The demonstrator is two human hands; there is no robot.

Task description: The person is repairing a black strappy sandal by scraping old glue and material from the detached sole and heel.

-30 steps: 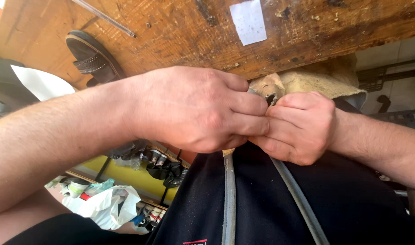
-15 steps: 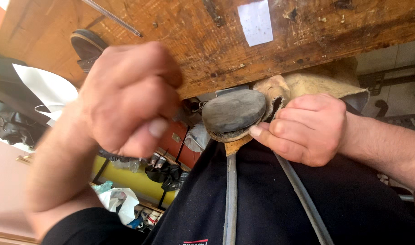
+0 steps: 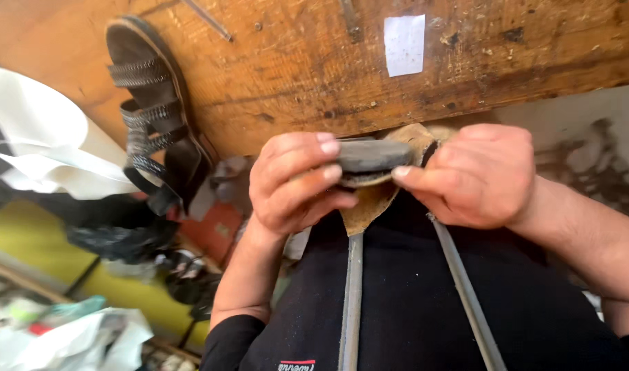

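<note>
My left hand [image 3: 294,182] and my right hand [image 3: 476,175] both grip a shoe heel [image 3: 373,159], a dark grey rubber piece with a tan leather sole under it. The fingers of my left hand curl over its left end. My right thumb presses on its right end. The heel sits on top of a metal stand whose two grey bars [image 3: 352,302] run down over my black-clad lap. The rest of the shoe is hidden behind my right hand.
A worn wooden workbench [image 3: 294,62] with a white paper label [image 3: 404,44] fills the top. A black strappy sandal [image 3: 146,113] lies on it at left. White paper [image 3: 43,148] and bags, clutter and a yellow surface [image 3: 26,257] lie at lower left.
My left hand lifted off the heel and swung out to the left, then came back and gripped its left end. My right hand stayed holding the shoe.
</note>
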